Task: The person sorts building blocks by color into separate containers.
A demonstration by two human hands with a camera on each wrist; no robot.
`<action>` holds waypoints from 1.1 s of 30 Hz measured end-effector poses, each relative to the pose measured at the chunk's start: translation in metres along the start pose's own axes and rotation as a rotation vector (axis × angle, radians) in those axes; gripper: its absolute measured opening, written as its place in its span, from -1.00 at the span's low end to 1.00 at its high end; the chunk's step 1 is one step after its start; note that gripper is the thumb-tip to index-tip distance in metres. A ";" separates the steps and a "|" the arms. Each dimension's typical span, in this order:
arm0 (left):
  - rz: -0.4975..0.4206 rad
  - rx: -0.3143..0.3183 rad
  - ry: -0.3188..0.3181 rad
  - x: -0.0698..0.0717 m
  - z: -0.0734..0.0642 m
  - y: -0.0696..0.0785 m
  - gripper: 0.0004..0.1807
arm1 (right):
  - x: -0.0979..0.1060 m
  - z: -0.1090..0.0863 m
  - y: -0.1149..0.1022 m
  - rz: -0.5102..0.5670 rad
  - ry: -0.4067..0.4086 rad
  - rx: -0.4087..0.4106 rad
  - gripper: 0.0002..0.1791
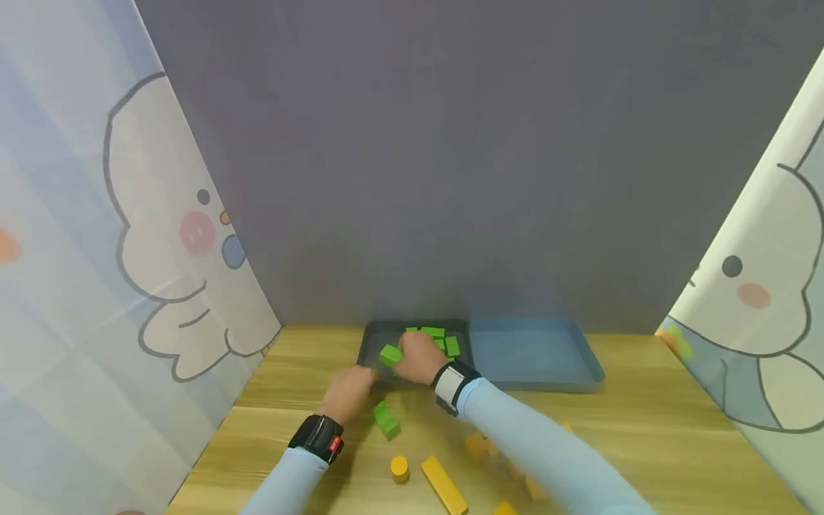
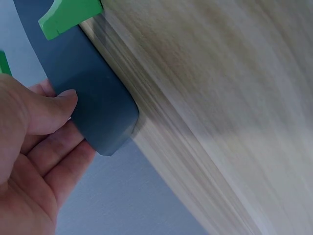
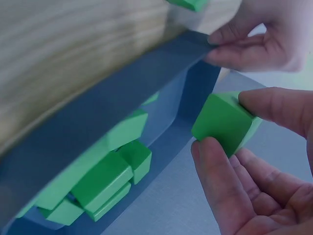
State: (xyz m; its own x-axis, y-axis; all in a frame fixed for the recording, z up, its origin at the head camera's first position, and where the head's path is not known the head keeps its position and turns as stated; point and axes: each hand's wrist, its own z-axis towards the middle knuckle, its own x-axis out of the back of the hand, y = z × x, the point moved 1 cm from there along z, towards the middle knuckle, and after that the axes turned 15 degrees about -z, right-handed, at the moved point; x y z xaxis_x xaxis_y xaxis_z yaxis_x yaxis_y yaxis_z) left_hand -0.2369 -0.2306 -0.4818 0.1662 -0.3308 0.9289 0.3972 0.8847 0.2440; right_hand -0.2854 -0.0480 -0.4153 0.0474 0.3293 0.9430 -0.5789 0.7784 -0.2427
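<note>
Hands, two: right hand [image 1: 421, 357] pinches one green block [image 1: 390, 355] above the dark tray [image 1: 386, 335]; left hand [image 1: 347, 392] pinches that tray's rim. Several green pieces [image 3: 105, 181] already lie inside. Seemingly outstanding, on the bench [image 1: 644, 429]: one loose green piece [image 1: 386, 420], plus yellow pieces [image 1: 444, 486].

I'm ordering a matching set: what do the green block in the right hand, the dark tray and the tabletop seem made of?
Green block: perhaps painted wood, satin; evenly coloured, flat faces with soft sheen.
Dark tray: probably plastic, smooth; thin wall, rounded corner.
Tabletop: wood or wood-look laminate; streaky grain shows, gloss unclear.
</note>
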 end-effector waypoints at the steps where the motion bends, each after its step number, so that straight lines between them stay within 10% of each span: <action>1: -0.005 -0.003 0.001 -0.001 -0.001 0.000 -0.88 | -0.001 0.004 0.000 0.007 0.005 -0.008 -0.38; 16: 0.002 -0.015 0.018 -0.002 -0.002 0.006 -0.84 | -0.040 0.054 0.013 0.013 0.055 -0.216 -0.39; 33: 0.026 -0.002 -0.002 -0.001 -0.003 0.009 -0.80 | -0.068 0.067 0.021 -0.057 0.056 -0.202 -0.44</action>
State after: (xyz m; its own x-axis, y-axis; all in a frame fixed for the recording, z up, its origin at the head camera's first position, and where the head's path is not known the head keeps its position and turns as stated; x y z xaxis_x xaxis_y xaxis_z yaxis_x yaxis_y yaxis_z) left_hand -0.2313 -0.2232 -0.4812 0.1749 -0.3074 0.9354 0.3948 0.8922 0.2194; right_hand -0.3552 -0.0895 -0.4692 0.1236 0.3066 0.9438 -0.3992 0.8861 -0.2356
